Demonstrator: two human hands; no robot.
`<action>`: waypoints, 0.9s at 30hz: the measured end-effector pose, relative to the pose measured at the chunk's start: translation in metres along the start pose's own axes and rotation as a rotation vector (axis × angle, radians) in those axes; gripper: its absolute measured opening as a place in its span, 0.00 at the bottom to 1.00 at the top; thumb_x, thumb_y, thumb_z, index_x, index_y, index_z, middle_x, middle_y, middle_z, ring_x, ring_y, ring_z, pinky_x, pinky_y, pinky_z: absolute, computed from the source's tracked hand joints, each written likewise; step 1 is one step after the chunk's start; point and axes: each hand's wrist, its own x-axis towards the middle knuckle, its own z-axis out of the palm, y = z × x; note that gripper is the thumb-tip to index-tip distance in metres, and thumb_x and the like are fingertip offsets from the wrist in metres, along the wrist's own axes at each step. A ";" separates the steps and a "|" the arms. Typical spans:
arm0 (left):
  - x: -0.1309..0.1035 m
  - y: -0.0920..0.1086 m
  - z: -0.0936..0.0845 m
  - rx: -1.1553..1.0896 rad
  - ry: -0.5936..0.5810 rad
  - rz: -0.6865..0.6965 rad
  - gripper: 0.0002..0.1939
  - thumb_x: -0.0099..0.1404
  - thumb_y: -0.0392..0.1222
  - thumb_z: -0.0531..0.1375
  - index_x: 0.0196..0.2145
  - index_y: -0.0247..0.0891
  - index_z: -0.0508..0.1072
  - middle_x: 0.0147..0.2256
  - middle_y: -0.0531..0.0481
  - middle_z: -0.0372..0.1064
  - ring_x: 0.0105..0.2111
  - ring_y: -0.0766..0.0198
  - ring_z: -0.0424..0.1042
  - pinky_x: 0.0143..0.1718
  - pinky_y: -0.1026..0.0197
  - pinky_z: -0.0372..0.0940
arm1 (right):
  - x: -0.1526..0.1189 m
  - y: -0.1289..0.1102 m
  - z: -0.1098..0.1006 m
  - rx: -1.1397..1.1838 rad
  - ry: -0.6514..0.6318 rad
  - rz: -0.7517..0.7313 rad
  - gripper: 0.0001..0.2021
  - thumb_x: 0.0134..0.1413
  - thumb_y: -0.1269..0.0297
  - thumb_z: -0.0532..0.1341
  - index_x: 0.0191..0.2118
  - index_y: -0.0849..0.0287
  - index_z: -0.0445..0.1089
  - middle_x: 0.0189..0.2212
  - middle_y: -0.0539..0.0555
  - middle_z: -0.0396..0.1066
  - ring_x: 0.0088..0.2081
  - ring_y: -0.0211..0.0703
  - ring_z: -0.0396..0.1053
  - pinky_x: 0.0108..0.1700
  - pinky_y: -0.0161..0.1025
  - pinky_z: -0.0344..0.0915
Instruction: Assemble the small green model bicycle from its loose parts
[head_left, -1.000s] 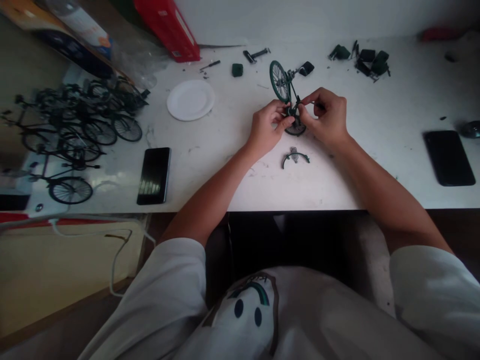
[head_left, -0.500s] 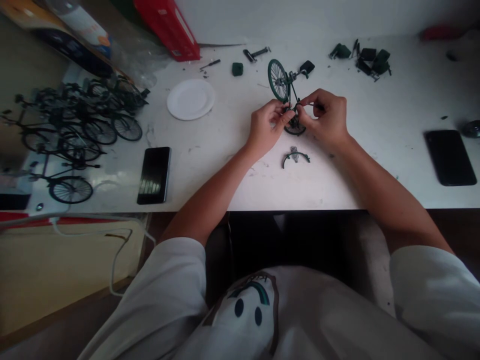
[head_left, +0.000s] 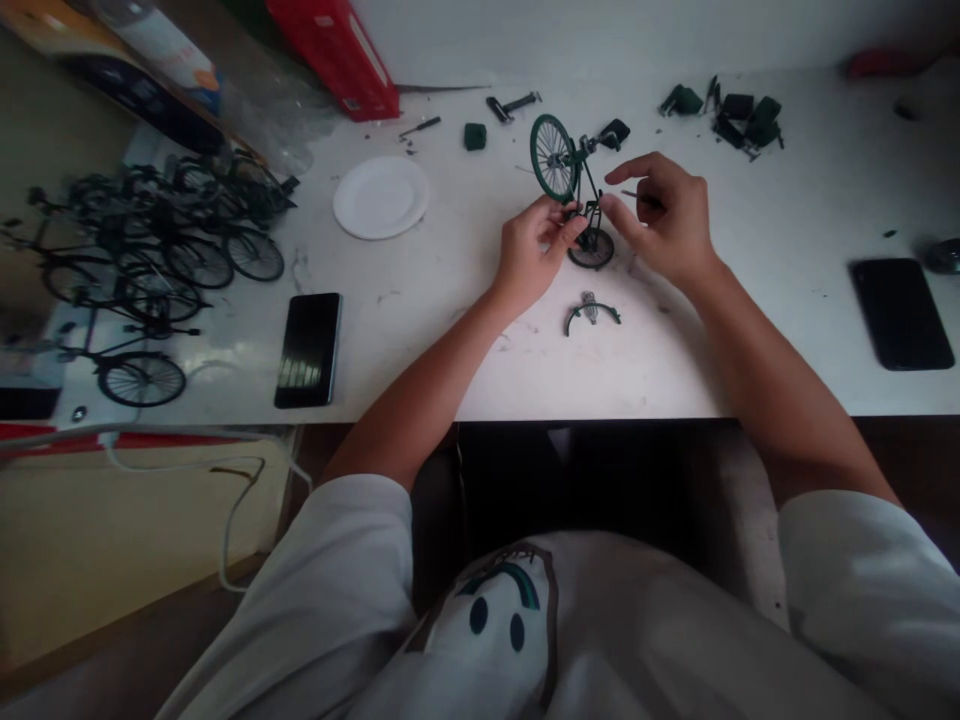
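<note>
Gripping toy bike (head_left: 580,163) in left hand (head_left: 526,255)
Best to hold steady, with thin rod (head_left: 628,193) in right hand (head_left: 679,225), thumb open.

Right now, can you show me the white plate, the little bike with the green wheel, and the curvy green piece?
White plate (head_left: 382,198): head view, its flat middle.
Model bicycle (head_left: 550,158): head view, the hub of its green-rimmed wheel.
Curved green piece (head_left: 577,311): head view, its arched strip.

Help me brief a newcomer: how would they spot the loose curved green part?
On the white table, find the model bicycle in the left hand. Between it and the near edge lies a green arch with a greyish piece at its middle. Unlike the blocky green pieces farther back, it is bow-shaped.
</note>
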 end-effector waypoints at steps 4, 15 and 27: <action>0.001 -0.017 0.001 -0.012 0.029 0.006 0.26 0.82 0.68 0.58 0.60 0.43 0.74 0.50 0.47 0.82 0.42 0.66 0.87 0.47 0.61 0.85 | 0.007 0.004 -0.022 -0.175 -0.136 -0.009 0.25 0.71 0.32 0.62 0.50 0.46 0.82 0.26 0.56 0.71 0.33 0.56 0.69 0.43 0.54 0.70; 0.000 -0.044 0.000 0.000 0.027 0.010 0.25 0.84 0.65 0.57 0.64 0.48 0.72 0.53 0.47 0.80 0.51 0.61 0.86 0.57 0.53 0.84 | 0.007 0.008 -0.021 -0.239 -0.399 -0.035 0.25 0.58 0.46 0.76 0.56 0.55 0.87 0.30 0.56 0.78 0.34 0.53 0.72 0.42 0.50 0.65; 0.001 -0.033 -0.004 -0.007 0.067 -0.027 0.25 0.82 0.67 0.58 0.61 0.46 0.73 0.55 0.46 0.81 0.47 0.63 0.87 0.51 0.58 0.85 | 0.002 0.007 -0.002 -0.386 -0.404 0.011 0.26 0.66 0.41 0.69 0.59 0.53 0.86 0.39 0.61 0.84 0.44 0.66 0.79 0.47 0.55 0.68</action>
